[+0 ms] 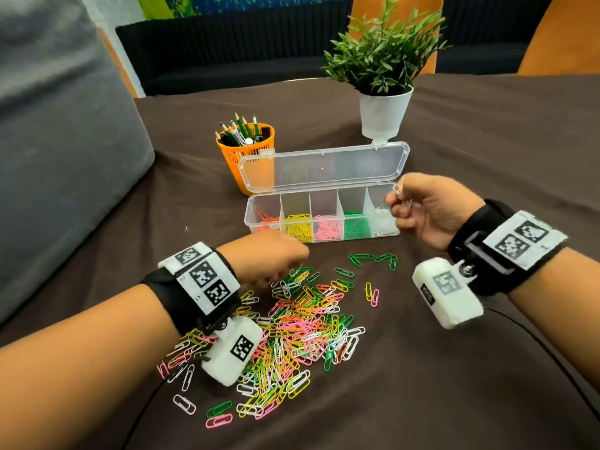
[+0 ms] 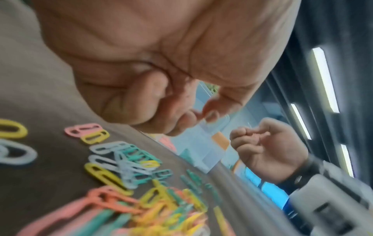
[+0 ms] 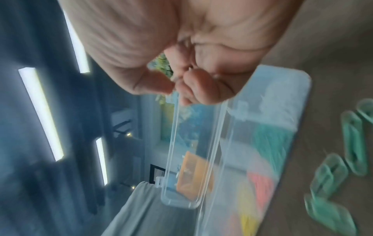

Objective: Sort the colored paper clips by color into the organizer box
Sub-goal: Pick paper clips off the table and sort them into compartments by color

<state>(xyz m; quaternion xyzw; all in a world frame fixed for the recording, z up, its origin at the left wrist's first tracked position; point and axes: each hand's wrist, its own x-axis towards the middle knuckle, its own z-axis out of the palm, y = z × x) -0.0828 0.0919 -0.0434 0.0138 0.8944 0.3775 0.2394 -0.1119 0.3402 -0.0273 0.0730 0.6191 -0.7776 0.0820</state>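
Note:
The clear organizer box (image 1: 250, 219) stands open on the brown cloth, its lid (image 1: 324, 167) tipped back. Its compartments hold orange, yellow, pink, green and white clips, left to right. My right hand (image 1: 397, 198) hovers over the white compartment at the right end and pinches a few white paper clips (image 1: 396, 190); the right wrist view shows its fingers (image 3: 193, 84) bunched together above the box. My left hand (image 1: 293, 266) hangs with curled fingers at the far edge of the mixed clip pile (image 1: 292, 326). Its thumb meets the forefinger (image 2: 189, 118), but blur hides whether a clip is between them.
An orange pencil cup (image 1: 246, 151) stands behind the box's left end, a potted plant (image 1: 384, 115) behind its right end. A grey cushion (image 1: 65, 157) lies along the left. A few loose green clips (image 1: 373, 259) lie between the pile and the box.

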